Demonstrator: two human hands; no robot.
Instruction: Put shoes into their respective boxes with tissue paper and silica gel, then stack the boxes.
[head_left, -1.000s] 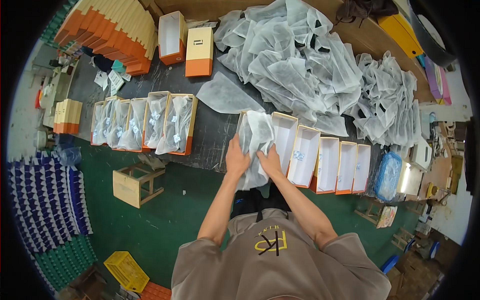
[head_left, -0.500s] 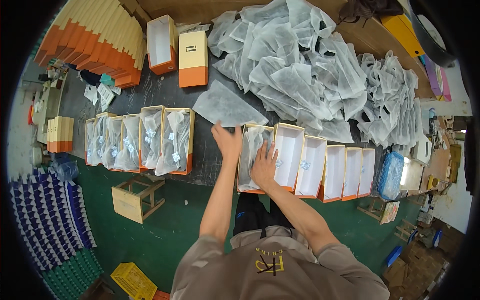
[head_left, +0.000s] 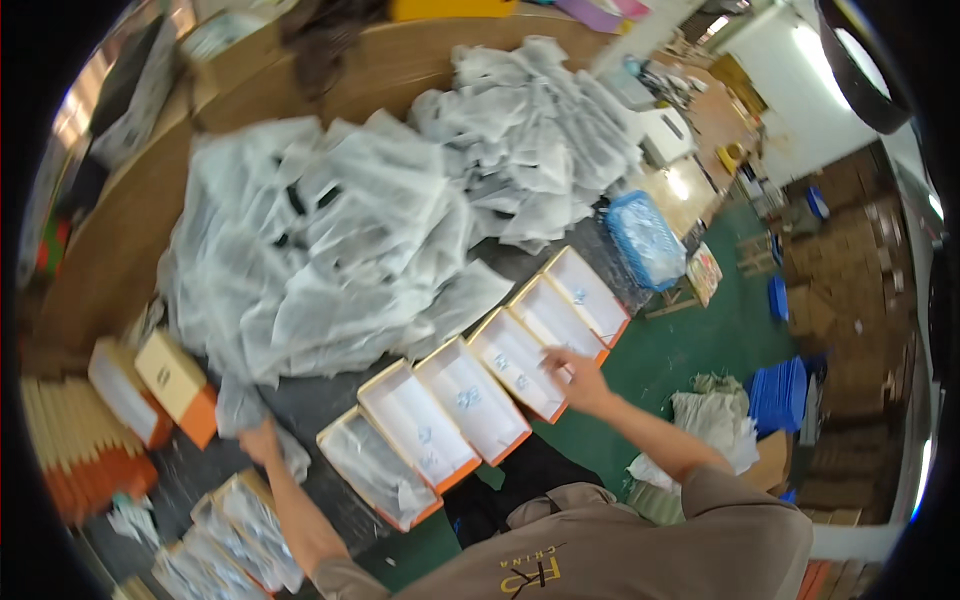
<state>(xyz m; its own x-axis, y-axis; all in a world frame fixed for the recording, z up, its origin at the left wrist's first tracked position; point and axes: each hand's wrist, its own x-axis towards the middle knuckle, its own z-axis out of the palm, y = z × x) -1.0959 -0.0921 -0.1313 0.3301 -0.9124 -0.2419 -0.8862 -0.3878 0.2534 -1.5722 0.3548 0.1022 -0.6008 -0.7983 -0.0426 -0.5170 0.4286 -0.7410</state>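
Note:
My left hand (head_left: pixel 262 440) is closed on a whitish translucent bag (head_left: pixel 240 405), part of which trails past the fingers onto the dark table. My right hand (head_left: pixel 578 382) hovers at the side of an open shoe box (head_left: pixel 497 342) with small blue-and-white packets in it; its fingers are bent but apart, somewhat blurred, with nothing visible in them. Between my hands stands a box holding a bagged item (head_left: pixel 380 470). Beside it, in a slanting row, are several white-lined boxes (head_left: pixel 425 385) with orange ends, some with small packets (head_left: pixel 468 400) inside.
A large heap of whitish bags (head_left: pixel 320 250) covers the back of the table, with a smaller heap (head_left: pixel 530 140) beyond. Filled boxes (head_left: pixel 240 520) stand at lower left, near stacked cream-and-orange boxes (head_left: pixel 80 440). A blue basket (head_left: pixel 645 240) sits at the table's right end.
The view has swung to the right. My right hand has left the bag-filled box for the boxes farther right. My left hand now has the bag bunched and further left.

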